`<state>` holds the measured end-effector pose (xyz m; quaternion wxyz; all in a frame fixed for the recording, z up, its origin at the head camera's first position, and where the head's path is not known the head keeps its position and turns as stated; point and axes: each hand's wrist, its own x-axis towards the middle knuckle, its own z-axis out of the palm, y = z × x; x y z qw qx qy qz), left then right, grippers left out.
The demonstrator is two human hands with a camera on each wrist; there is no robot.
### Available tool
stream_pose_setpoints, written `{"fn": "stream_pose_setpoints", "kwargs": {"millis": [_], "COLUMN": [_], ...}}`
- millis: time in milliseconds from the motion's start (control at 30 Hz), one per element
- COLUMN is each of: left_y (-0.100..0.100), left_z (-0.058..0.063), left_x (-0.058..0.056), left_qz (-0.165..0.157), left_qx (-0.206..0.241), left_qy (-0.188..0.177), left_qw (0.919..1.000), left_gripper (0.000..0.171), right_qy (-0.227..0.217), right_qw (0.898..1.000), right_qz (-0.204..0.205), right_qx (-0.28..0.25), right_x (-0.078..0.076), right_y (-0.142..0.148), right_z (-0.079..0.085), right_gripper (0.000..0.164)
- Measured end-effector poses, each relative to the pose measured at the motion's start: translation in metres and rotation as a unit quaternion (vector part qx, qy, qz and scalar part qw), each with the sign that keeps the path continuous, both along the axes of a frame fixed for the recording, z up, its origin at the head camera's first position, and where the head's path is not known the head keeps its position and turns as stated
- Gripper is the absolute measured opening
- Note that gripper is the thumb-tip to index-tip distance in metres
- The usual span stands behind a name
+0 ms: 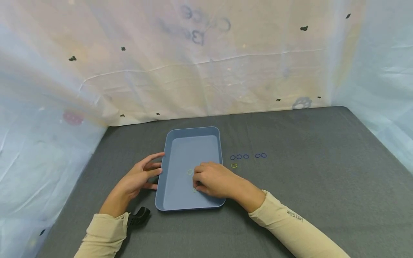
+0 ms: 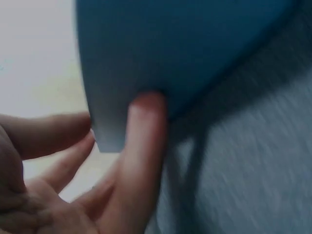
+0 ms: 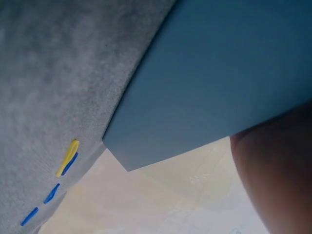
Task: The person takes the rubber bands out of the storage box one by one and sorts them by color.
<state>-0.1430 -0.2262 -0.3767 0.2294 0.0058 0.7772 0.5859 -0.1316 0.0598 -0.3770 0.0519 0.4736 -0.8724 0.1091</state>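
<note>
A shallow blue-grey tray (image 1: pixel 180 199) lies on the dark cloth. My left hand (image 1: pixel 137 177) is at its left side, fingers extended, with fingertips touching the outer wall; the left wrist view has one finger (image 2: pixel 146 131) against that wall. Inside the tray, my right hand (image 1: pixel 213 179) reaches low with curled fingers. A small pale yellow rubber band (image 1: pixel 195 191) shows right at its fingertips, and I cannot tell whether they pinch it. Another pale yellow rubber band (image 1: pixel 190 172) lies on the tray floor just left of that hand. In the right wrist view the tray wall (image 3: pixel 209 87) hides the fingers.
Right of the tray, several blue rubber bands (image 1: pixel 246 156) lie in a row on the cloth. One yellow rubber band (image 1: pixel 234 165) lies just in front of them. A black band (image 1: pixel 139 216) is around the left wrist. Pale sheeting (image 1: pixel 206 82) hangs behind the table.
</note>
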Motion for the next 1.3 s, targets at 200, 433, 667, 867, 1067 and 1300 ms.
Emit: {"fn": "stream_pose_setpoints", "kwargs": {"millis": [200,433,667,867,1067,1300], "left_y": [-0.004,-0.004,-0.002,-0.001,0.002,0.008], "left_z": [-0.003,0.000,0.002,0.000,-0.002,-0.002], "left_x": [0.000,0.000,0.000,0.000,-0.002,-0.003], "left_qz": [-0.012,-0.019,-0.017,-0.005,0.008,0.019], "left_qx": [0.002,0.007,0.012,0.004,0.004,-0.005], "left_qy": [0.004,0.008,0.009,0.012,0.013,0.013], "left_qw": [0.9999,0.9998,0.9997,0.9999,0.9999,0.9997], "left_gripper": [0.064,0.065,0.066,0.064,0.062,0.061], "right_qy": [0.012,0.012,0.001,0.000,-0.004,-0.009], "right_qw": [1.000,1.000,1.000,0.999,0.998,0.995], "right_qz": [-0.005,-0.016,-0.024,-0.031,-0.048,-0.072], "right_qx": [-0.001,-0.013,-0.015,-0.024,-0.049,-0.066], "right_x": [-0.004,-0.005,-0.005,-0.005,-0.007,-0.012], "right_y": [0.003,0.006,0.008,0.015,0.033,0.053], "right_z": [0.000,0.003,0.008,0.011,0.017,0.028], "right_gripper": [0.005,0.006,0.006,0.005,0.004,0.003]}}
